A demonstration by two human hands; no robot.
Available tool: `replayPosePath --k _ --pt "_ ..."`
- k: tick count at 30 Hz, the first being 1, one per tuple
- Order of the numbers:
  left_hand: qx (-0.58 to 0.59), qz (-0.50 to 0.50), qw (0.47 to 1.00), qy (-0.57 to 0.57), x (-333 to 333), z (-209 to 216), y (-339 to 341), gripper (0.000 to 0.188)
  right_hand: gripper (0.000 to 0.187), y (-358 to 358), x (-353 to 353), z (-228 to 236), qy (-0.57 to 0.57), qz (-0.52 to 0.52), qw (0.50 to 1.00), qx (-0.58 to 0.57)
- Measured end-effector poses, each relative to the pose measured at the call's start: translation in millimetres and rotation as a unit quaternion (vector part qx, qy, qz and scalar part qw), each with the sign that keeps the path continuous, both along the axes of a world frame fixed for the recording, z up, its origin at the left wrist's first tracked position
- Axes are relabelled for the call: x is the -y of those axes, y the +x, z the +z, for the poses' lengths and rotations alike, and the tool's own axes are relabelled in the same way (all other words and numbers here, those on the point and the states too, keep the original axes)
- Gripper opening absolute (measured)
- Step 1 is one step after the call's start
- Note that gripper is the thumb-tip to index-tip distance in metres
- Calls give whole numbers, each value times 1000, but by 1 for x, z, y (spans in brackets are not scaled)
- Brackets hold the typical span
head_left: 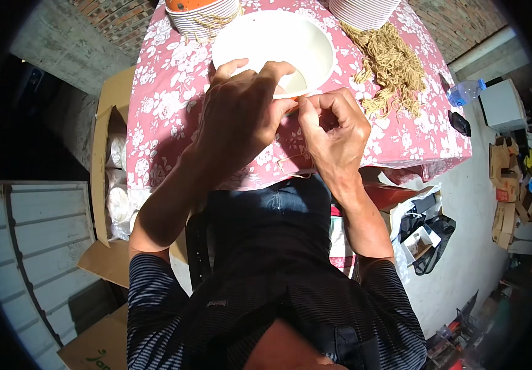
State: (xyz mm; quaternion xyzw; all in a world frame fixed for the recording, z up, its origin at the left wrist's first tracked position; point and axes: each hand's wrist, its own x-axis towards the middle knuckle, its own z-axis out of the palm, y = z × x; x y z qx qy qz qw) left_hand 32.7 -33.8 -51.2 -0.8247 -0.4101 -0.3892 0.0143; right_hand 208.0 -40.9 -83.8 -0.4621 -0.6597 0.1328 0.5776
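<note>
A wide white tub (pixel 315 49) stands on the table in front of me, its open mouth facing up. My left hand (pixel 241 102) is at its near side, fingers bent over the rim and thumb against the orange outside (pixel 290 103) of the wall. Just right of that thumb, my right hand (pixel 339 126) pinches at the near rim with thumb and forefinger; what sits between those fingertips is too small to make out. Below the hands, a thin tan cord (pixel 294 163) lies loosely near the table's front edge. A heap of tan cord (pixel 395 68) lies right of the tub.
Nested tubs (pixel 201 21) with cord on them stand at the far left, and another stack (pixel 364 12) at the far right. The pink floral tablecloth (pixel 167 108) covers the table. A plastic bottle (pixel 465 92) is beyond its right edge; an open cardboard box (pixel 102 160) stands left.
</note>
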Motion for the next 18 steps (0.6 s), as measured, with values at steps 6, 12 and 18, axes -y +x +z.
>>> replayPosePath --k 6,12,18 --pt "63 -86 993 -55 -12 24 -15 36 9 1 -5 3 -18 24 1000 7" --pt "-57 -114 989 -72 -42 21 -18 30 9 -1 -7 4 -25 23 999 9" --pt "-49 -191 944 -264 -64 39 -15 23 10 2 -10 3 -35 16 999 23"
